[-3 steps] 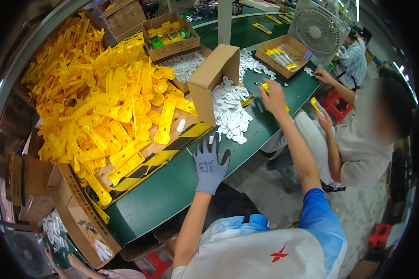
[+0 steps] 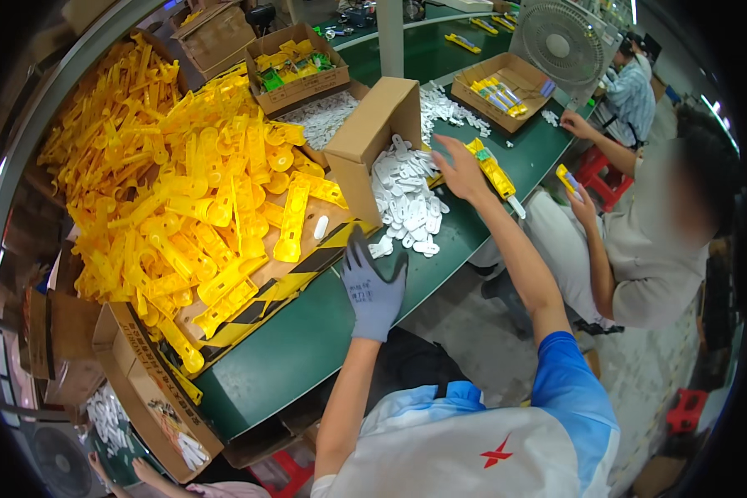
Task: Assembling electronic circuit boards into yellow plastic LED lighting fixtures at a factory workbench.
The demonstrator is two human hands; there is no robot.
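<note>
My left hand [image 2: 373,290], in a grey-blue glove with dark fingertips, is at the table edge below a heap of small white plastic pieces [image 2: 411,212]. Its fingers are stretched, the thumb apart, and nothing shows in it. My bare right hand [image 2: 463,173] reaches over the green table on the heap's right side, fingers extended and spread toward the white pieces. Just right of it lies a long yellow plastic holder [image 2: 491,170] with a green part at one end and a white tip at the other. Yellow plastic handles [image 2: 216,191] are piled high on the left.
A cardboard box on its side [image 2: 373,124] backs the white heap. Open cartons hold yellow and green parts [image 2: 300,81] and finished-looking yellow pieces [image 2: 506,116]. Black-and-yellow tape [image 2: 307,267] edges the pile's board. A co-worker [image 2: 656,241] sits at right, holding a yellow piece; a fan [image 2: 556,46] stands behind.
My right hand has moved left toward the white heap, away from the yellow holder, which now shows uncovered on the table. My left hand stays in about the same place. The view has shifted slightly.
</note>
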